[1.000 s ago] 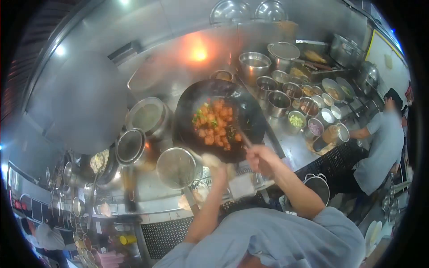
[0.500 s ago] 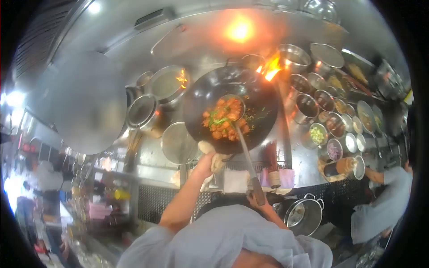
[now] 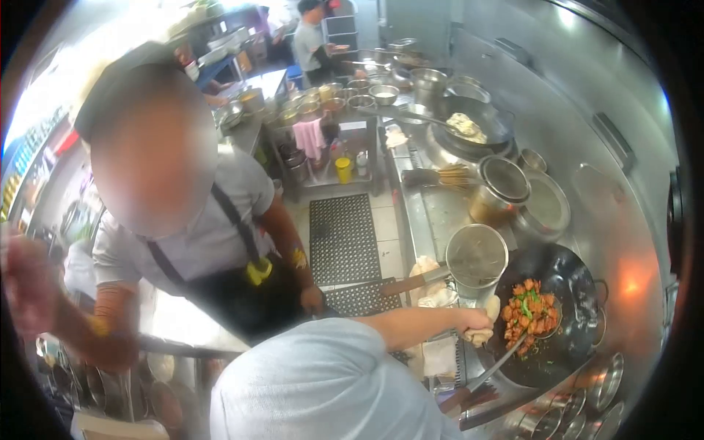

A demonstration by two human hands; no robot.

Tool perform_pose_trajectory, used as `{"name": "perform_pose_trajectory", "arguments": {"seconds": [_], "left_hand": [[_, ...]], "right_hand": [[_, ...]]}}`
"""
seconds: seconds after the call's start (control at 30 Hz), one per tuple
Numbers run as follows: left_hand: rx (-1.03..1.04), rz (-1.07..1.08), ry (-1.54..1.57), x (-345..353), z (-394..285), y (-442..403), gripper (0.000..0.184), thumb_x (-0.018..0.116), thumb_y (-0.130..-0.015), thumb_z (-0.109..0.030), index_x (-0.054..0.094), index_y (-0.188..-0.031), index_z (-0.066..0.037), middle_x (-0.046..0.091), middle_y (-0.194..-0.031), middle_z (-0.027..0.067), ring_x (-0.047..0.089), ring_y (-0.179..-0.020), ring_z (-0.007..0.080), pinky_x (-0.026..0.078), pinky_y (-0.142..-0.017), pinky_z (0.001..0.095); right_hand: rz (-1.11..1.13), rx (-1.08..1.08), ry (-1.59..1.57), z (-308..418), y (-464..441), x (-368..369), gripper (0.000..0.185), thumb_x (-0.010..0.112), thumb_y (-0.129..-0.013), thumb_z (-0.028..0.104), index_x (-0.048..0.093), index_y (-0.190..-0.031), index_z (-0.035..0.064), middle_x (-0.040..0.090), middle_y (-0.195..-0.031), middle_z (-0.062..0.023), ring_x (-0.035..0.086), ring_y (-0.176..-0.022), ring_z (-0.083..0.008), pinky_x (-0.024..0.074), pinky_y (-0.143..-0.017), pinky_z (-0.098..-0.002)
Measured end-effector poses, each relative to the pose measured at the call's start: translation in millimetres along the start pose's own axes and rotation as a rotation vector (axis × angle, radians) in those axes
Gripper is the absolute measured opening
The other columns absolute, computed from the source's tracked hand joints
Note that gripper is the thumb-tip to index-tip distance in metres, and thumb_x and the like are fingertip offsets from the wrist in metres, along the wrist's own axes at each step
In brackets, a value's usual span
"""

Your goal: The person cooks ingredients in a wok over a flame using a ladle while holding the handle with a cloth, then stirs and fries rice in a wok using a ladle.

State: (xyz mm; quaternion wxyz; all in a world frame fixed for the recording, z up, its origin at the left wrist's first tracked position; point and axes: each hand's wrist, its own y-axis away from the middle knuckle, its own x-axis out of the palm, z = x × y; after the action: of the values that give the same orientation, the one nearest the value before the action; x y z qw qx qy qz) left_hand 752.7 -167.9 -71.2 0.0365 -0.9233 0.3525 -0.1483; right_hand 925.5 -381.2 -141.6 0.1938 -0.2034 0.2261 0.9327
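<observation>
"Where's the wok (image 3: 576,323)?"
"Four o'clock, with orange-brown chunks (image 3: 539,315) and a ladle (image 3: 498,361) inside, shaft towards half past seven."
"The left hand (image 3: 477,323)?"
"At the wok's nine o'clock, its grip clamped on a pale cloth (image 3: 493,306) by the rim."
"The right hand?"
"Out of sight; I cannot tell its grip."

Sporting a pale grey-blue shirt (image 3: 308,392), softly creased, short in the sleeve (image 3: 356,337), bare from forearm (image 3: 414,326) to left hand (image 3: 475,320)!
</observation>
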Motion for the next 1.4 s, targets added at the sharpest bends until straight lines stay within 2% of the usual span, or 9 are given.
{"name": "perform_pose_trajectory", "arguments": {"seconds": [0.57,0.77,0.8,0.83,1.03,1.1,1.13,1.17,1.4], "left_hand": [[-0.477,-0.481,-0.096,61,-92,37,0.032,0.054,-0.08,-0.013,0.045,-0.103,0.006,0.061,-0.077,0.0148,0.061,-0.061,0.0239,0.049,-0.046,0.0369],[-0.545,-0.105,0.064,58,-92,105,0.037,0.054,-0.081,-0.016,0.043,-0.109,0.005,0.059,-0.085,0.0159,0.061,-0.072,0.0228,0.051,-0.059,0.0339],[-0.87,-0.283,0.356,58,-134,114,0.032,0.053,-0.082,-0.02,0.05,-0.101,0.004,0.06,-0.084,0.014,0.062,-0.073,0.0223,0.052,-0.062,0.0348],[-0.717,-0.438,0.249,61,-126,128,0.03,0.057,-0.08,-0.012,0.046,-0.101,0.007,0.059,-0.079,0.0131,0.061,-0.066,0.0216,0.052,-0.053,0.033],[-0.89,-0.12,0.346,37,3,163,0.065,0.058,-0.079,-0.017,0.025,-0.126,0.013,0.057,-0.091,0.0186,0.058,-0.082,0.0271,0.05,-0.068,0.0354],[-0.968,-0.154,0.037,34,-69,173,0.07,0.059,-0.08,-0.02,0.022,-0.127,0.016,0.057,-0.09,0.0199,0.059,-0.077,0.0249,0.05,-0.063,0.0348],[-0.997,-0.119,0.306,37,9,189,0.052,0.057,-0.082,-0.019,0.038,-0.116,0.015,0.057,-0.088,0.0194,0.06,-0.068,0.0217,0.049,-0.054,0.0318],[-0.957,-0.124,0.429,35,-64,181,0.018,0.05,-0.089,-0.014,0.051,-0.092,0.003,0.057,-0.08,0.0105,0.057,-0.065,0.0181,0.048,-0.051,0.0325],[-1.106,0.234,0.435,5,-93,177,0.029,0.053,-0.089,-0.018,0.051,-0.109,0.003,0.059,-0.097,0.0099,0.06,-0.086,0.0208,0.052,-0.07,0.0336]], "right_hand": [[0.062,0.065,0.008,-15,-1,-9,0.036,0.053,-0.086,0.033,0.055,-0.103,0.0013,0.063,-0.083,-0.0139,0.061,-0.073,-0.0255,0.0491,-0.062,-0.0365],[0.02,0.22,-0.026,-50,81,22,0.034,0.054,-0.087,0.032,0.055,-0.102,0.001,0.063,-0.082,-0.0129,0.061,-0.071,-0.0241,0.0487,-0.061,-0.036],[-0.003,0.251,-0.043,-53,101,34,0.034,0.054,-0.087,0.032,0.055,-0.101,0.001,0.063,-0.082,-0.0127,0.061,-0.071,-0.0239,0.0486,-0.061,-0.0359],[-0.015,0.269,-0.056,-59,120,44,0.034,0.054,-0.087,0.031,0.055,-0.101,0.001,0.063,-0.081,-0.0125,0.061,-0.071,-0.0236,0.0485,-0.061,-0.0359],[-0.002,0.33,-0.226,-122,221,115,0.032,0.054,-0.088,0.032,0.055,-0.098,0.0012,0.063,-0.079,-0.011,0.06,-0.067,-0.0218,0.0477,-0.058,-0.0342],[0.024,0.405,-0.279,-87,246,151,0.034,0.053,-0.088,0.035,0.058,-0.096,0.0016,0.063,-0.079,-0.0098,0.059,-0.066,-0.0198,0.0473,-0.058,-0.0317],[0.044,0.378,-0.231,-63,256,168,0.037,0.052,-0.089,0.037,0.059,-0.096,0.0015,0.063,-0.08,-0.0093,0.059,-0.067,-0.0187,0.0475,-0.059,-0.0306],[0.063,0.351,-0.184,-29,265,184,0.039,0.052,-0.089,0.038,0.06,-0.097,0.0015,0.063,-0.081,-0.0087,0.059,-0.068,-0.0175,0.0477,-0.059,-0.0295],[0.131,0.565,-0.309,46,247,243,0.045,0.057,-0.085,0.04,0.06,-0.103,-0.0016,0.066,-0.084,-0.0108,0.062,-0.071,-0.0163,0.05,-0.062,-0.029]]}}
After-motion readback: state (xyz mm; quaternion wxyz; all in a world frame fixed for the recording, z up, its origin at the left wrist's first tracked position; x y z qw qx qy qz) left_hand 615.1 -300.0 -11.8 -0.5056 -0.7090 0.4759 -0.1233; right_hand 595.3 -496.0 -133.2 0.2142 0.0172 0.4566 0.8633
